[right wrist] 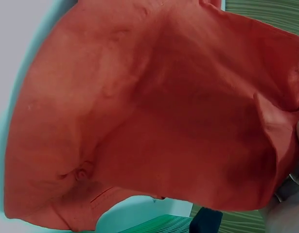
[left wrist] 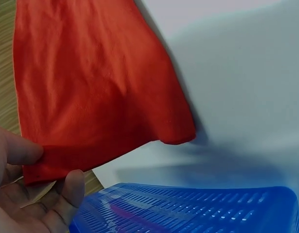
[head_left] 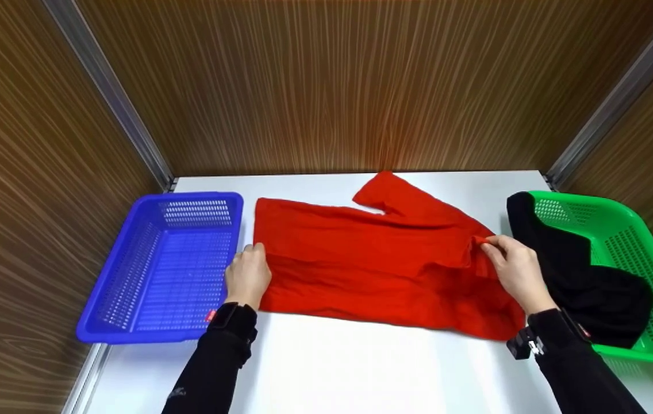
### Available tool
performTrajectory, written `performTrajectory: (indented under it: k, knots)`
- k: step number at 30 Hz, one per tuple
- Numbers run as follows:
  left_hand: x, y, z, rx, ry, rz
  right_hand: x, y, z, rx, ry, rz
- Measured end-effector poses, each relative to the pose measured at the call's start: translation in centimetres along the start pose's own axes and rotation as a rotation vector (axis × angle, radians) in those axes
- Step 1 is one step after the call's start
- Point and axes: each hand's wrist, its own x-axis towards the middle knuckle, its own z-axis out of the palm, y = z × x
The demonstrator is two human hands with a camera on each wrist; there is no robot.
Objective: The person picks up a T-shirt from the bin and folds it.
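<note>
Black sleeves (head_left: pixel 206 374), wrinkled red cloth (head_left: pixel 349 253)

Head view: bright, fairly even light, seemingly from above; table (head_left: pixel 349 368) close to blown out at the front, pale glare streaks toward the right. The red cloth (head_left: pixel 326 236) is heavily saturated, with a reddish glow on the back panel (head_left: pixel 392 144) behind it. The black cloth (head_left: pixel 556 259) loses most fold detail. The side walls (head_left: pixel 33 201) splay outward, wide-angle look. Left wrist view: dimmer, cool cast, soft shadows on the table near the blue basket (left wrist: pixel 286 194), fine texture soft. Right wrist view: hazy, low contrast, greenish cast; right hand (right wrist: pixel 288 194) dim, cropped.
</note>
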Motion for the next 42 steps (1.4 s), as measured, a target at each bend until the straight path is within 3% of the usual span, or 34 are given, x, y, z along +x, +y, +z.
performTrajectory:
  k: [12, 17, 22, 26, 28, 31, 33, 38, 40, 42]
  knots:
    - [0.1, 0.1, 0.9, 0.161, -0.026, 0.034, 0.9, 0.2, 1.8, -0.057, 0.159, -0.157]
    - [0.2, 0.2, 1.2, 0.183, -0.056, 0.01, 1.0, 0.0, 2.3, -0.115, 0.167, -0.185]
    - [0.5, 0.3, 1.5, 0.169, -0.11, -0.039, 1.2, -0.4, 2.6, -0.139, 0.124, -0.123]
    - [0.2, 0.3, 2.2, 0.172, -0.046, -0.036, 1.4, -0.5, 3.1, -0.098, 0.088, -0.011]
    - [0.0, 0.3, 2.7, 0.167, 0.007, -0.008, 1.4, -0.3, 3.4, -0.061, 0.066, 0.04]
    - [-0.3, 0.3, 3.2, 0.164, 0.028, 0.052, 0.9, 0.1, 3.9, -0.01, 0.027, 0.079]
    - [-0.7, 0.3, 3.4, 0.169, -0.015, 0.115, 0.2, 0.4, 4.3, -0.002, 0.002, 0.077]
    - [-2.5, 0.2, 4.0, 0.142, -0.263, 0.316, -2.3, 1.8, 5.4, -0.049, -0.047, -0.042]
    - [-3.4, 0.1, 4.1, 0.097, -0.333, 0.337, -3.7, 2.6, 5.9, -0.096, -0.091, -0.112]
    - [-4.0, 0.0, 4.1, 0.056, -0.363, 0.317, -5.2, 3.3, 6.5, -0.147, -0.146, -0.172]
